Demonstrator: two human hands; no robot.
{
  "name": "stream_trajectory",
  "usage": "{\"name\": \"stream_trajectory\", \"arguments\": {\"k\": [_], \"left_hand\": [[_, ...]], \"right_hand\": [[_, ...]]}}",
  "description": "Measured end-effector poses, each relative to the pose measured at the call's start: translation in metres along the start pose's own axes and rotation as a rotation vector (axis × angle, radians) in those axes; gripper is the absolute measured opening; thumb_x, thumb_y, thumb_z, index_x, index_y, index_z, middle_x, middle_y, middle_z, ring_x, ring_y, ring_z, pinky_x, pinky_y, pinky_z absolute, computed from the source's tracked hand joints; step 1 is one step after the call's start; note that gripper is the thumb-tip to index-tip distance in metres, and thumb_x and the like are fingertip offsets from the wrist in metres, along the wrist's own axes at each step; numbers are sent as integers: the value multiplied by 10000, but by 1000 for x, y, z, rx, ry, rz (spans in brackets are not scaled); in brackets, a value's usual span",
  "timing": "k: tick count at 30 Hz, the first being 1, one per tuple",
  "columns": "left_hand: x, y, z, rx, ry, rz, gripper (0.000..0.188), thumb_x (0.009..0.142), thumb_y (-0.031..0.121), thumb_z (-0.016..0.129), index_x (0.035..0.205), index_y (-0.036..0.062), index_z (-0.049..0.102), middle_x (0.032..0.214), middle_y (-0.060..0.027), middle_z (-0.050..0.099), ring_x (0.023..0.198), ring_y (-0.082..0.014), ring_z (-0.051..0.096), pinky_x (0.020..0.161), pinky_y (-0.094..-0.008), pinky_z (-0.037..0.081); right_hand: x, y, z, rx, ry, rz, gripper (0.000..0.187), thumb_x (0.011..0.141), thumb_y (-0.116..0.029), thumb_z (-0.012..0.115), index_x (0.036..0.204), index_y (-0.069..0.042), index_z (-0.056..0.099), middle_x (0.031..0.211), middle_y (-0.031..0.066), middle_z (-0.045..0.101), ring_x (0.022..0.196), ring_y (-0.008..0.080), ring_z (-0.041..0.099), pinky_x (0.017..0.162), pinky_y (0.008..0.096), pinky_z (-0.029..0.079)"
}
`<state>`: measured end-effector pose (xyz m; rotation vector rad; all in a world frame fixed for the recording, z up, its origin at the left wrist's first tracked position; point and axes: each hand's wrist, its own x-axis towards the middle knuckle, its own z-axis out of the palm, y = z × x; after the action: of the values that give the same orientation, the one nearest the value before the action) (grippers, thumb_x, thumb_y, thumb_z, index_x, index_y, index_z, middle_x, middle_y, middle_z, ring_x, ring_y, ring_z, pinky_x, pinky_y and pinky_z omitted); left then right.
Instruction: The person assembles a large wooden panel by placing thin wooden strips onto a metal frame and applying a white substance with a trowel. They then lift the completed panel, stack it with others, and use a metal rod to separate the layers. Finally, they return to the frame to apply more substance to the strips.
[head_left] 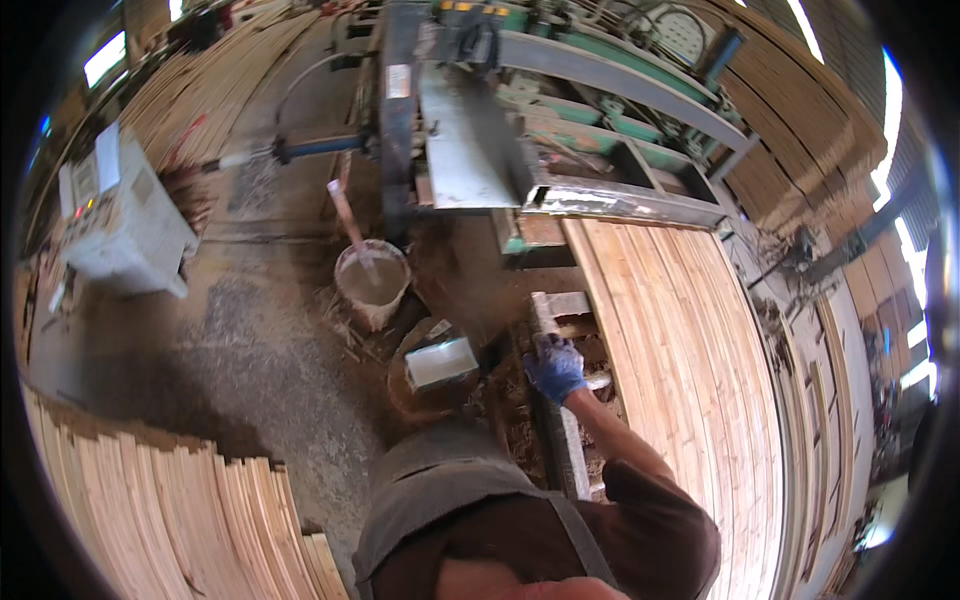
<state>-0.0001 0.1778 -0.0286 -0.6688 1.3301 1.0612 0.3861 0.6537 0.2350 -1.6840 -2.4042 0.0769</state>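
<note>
My right hand (556,368), in a blue-grey work glove, is closed over the long rail (562,430) of a worn roller frame. Its fingers curl over the rail's top near the far end. Just right of the hand, a wide panel of pale wooden strips (690,350) lies side by side on the frame. The panel's far end reaches under the crossbeam (640,203) of a green and grey press machine (590,110). My left hand is out of view.
A crusted bucket (372,285) with a stick in it stands on the floor, near a white rectangular container (442,362). Stacked wooden strips (170,510) lie at the lower left. A grey control cabinet (125,220) stands at the left, and stacked boards (800,110) at the back right.
</note>
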Motion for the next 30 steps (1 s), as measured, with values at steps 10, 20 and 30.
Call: {"name": "stream_trajectory", "arguments": {"k": [10, 20, 30], "left_hand": [[41, 171, 182, 840, -198, 812, 189, 892, 250, 680, 927, 65, 696, 853, -71, 716, 720, -201, 693, 640, -368, 559], [-203, 233, 842, 1190, -898, 2300, 383, 860, 213, 764, 1179, 83, 597, 800, -125, 689, 686, -327, 691, 629, -388, 561], [-148, 210, 1093, 2388, -240, 2218, 424, 816, 332, 673, 1168, 99, 635, 1019, -189, 709, 958, -366, 683, 812, -509, 527]], "right_hand": [[11, 15, 45, -1, 141, 164, 766, 845, -435, 672, 1428, -5, 422, 1369, 218, 534, 1182, 405, 555, 911, 522, 513], [27, 47, 38, 237, 185, 254, 657, 820, -294, 738, 1375, -61, 477, 1273, 205, 560, 1109, 429, 559, 905, 520, 499], [42, 57, 36, 449, 166, 367, 641, 790, -246, 746, 1363, -105, 498, 1276, 179, 563, 1123, 392, 553, 949, 514, 465]]}}
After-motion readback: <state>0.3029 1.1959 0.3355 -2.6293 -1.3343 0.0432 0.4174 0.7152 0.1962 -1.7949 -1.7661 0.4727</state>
